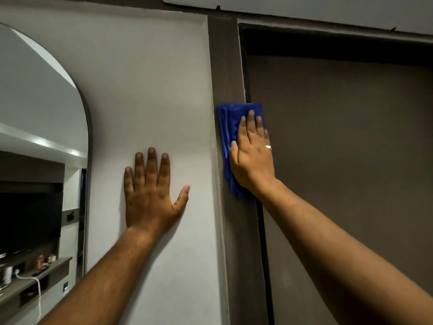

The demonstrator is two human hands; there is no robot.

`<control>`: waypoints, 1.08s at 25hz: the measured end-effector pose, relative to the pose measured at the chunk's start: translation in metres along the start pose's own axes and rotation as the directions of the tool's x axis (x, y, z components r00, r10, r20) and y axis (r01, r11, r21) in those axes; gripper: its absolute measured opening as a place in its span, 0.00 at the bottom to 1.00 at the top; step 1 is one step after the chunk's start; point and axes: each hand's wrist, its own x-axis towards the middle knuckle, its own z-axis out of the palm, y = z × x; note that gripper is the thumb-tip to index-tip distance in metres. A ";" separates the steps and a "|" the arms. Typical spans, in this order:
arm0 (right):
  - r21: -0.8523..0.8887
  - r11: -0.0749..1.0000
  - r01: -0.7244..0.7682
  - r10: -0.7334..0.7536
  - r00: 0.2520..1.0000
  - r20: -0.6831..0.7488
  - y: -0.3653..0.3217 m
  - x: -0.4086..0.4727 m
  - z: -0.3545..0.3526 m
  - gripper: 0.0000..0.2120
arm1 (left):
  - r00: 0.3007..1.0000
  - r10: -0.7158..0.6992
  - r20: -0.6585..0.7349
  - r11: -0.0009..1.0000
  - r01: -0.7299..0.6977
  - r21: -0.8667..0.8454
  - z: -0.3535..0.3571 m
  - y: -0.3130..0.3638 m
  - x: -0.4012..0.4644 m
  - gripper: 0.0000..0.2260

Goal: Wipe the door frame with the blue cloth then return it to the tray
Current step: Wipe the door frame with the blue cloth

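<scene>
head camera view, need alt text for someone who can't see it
A person's right hand presses a folded blue cloth flat against a dark brown door frame. Their left hand rests open on the white wall beside it, with an arched mirror at far left.

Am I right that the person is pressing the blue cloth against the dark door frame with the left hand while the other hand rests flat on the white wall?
Not quite: the hands are swapped. The head view shows the right hand pressing the blue cloth against the dark door frame, while the left hand rests flat on the white wall.
</scene>
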 end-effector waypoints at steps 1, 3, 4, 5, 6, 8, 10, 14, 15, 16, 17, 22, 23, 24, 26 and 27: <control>-0.012 1.000 -0.013 0.013 1.000 -0.026 -0.006 -0.006 0.005 0.28 | 1.000 0.003 0.001 1.000 -0.003 0.002 0.001 0.000 -0.003 0.38; -0.071 0.994 0.084 -0.088 0.994 -0.063 -0.015 -0.038 0.018 0.28 | 1.000 0.007 0.012 1.000 -0.007 0.011 0.002 -0.002 -0.009 0.38; -0.100 0.985 0.143 -0.149 0.987 -0.058 -0.014 -0.062 0.022 0.29 | 1.000 0.007 0.022 1.000 -0.008 0.007 0.002 -0.001 -0.012 0.38; -0.117 0.973 0.197 -0.203 0.978 -0.042 -0.010 -0.084 0.025 0.29 | 1.000 0.005 0.026 1.000 -0.005 -0.002 0.002 -0.001 -0.015 0.38; -0.126 0.963 0.239 -0.243 0.970 -0.019 -0.005 -0.105 0.026 0.30 | 1.000 0.001 0.029 1.000 -0.001 -0.010 0.002 -0.001 -0.018 0.38; -0.126 0.958 0.256 -0.255 0.967 0.025 0.006 -0.124 0.023 0.29 | 0.999 0.001 0.035 1.000 0.000 -0.023 0.002 0.000 -0.026 0.37; -0.120 0.973 0.197 -0.195 0.980 0.030 0.006 -0.108 0.017 0.29 | 1.000 0.002 0.026 1.000 -0.001 -0.024 0.004 0.001 -0.031 0.37; -0.082 0.997 -0.013 0.010 0.999 -0.041 -0.015 -0.057 0.016 0.28 | 1.000 0.007 0.017 1.000 -0.006 -0.012 0.007 0.000 -0.034 0.38; -0.082 0.996 -0.023 0.018 0.998 -0.068 -0.018 -0.060 0.020 0.28 | 1.000 0.012 0.018 1.000 -0.012 -0.010 0.008 0.000 -0.035 0.38; -0.085 0.996 0.010 -0.017 0.996 -0.083 -0.020 -0.073 0.026 0.28 | 1.000 0.015 0.022 1.000 -0.015 -0.008 0.008 0.001 -0.037 0.38; -0.093 0.992 0.081 -0.088 0.993 -0.074 -0.022 -0.096 0.034 0.29 | 1.000 0.016 0.027 1.000 -0.015 -0.013 0.008 0.001 -0.041 0.38; -0.138 0.932 0.335 -0.334 0.942 0.032 -0.002 -0.198 0.043 0.30 | 0.995 0.075 0.070 0.997 -0.075 -0.001 0.009 -0.002 -0.070 0.36; -0.123 0.948 0.293 -0.294 0.956 0.012 0.002 -0.193 0.040 0.29 | 0.992 0.100 0.074 0.995 -0.101 0.017 0.010 -0.005 -0.078 0.36; -0.101 0.969 0.226 -0.228 0.973 -0.015 0.004 -0.184 0.038 0.28 | 0.990 0.119 0.077 0.992 -0.122 0.034 0.012 -0.009 -0.084 0.36; -0.061 0.995 0.079 -0.083 0.995 -0.061 0.002 -0.161 0.036 0.28 | 0.989 0.122 0.081 0.991 -0.126 0.049 0.014 -0.014 -0.093 0.35; -0.054 0.998 0.039 -0.043 0.997 -0.064 -0.001 -0.158 0.038 0.28 | 0.990 0.118 0.083 0.991 -0.123 0.052 0.015 -0.015 -0.095 0.35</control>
